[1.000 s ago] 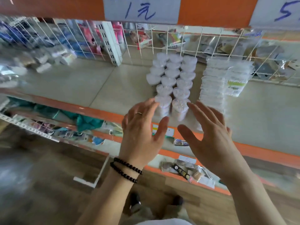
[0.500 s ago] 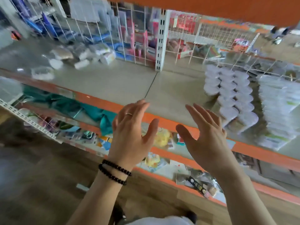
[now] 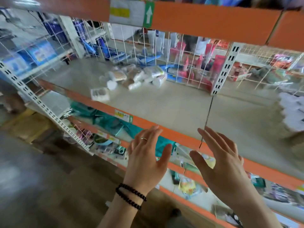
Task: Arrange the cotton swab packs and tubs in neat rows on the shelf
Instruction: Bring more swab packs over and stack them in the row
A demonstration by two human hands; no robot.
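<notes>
both hands, left hand [image 3: 148,159] and right hand [image 3: 219,163], fingers spread, empty, before the shelf [image 3: 172,109].

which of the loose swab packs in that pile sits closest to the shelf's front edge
The flat rectangular pack, lying apart at the pile's front left, just behind the orange shelf edge. The others sit heaped farther back.

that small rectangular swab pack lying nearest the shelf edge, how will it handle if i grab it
The rectangular pack looks like thin clear plastic, so probably light and slightly slippery. It lies flat on the shelf, so it should slide, not roll. Blur hides finer detail.
</notes>
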